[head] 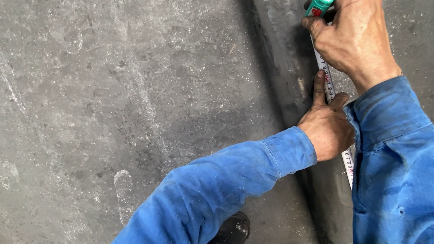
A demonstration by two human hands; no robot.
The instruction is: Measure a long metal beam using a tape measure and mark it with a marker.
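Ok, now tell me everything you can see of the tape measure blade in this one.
The tape measure blade is a narrow white strip with black and red markings, thin and stiff-looking. It lies flat along a dark metal bar, running diagonally from upper left to lower right. The left hand presses it down with fingertips at mid-length. The right hand, holding a green marker, covers its upper end. Its lower end disappears under the blue sleeve.
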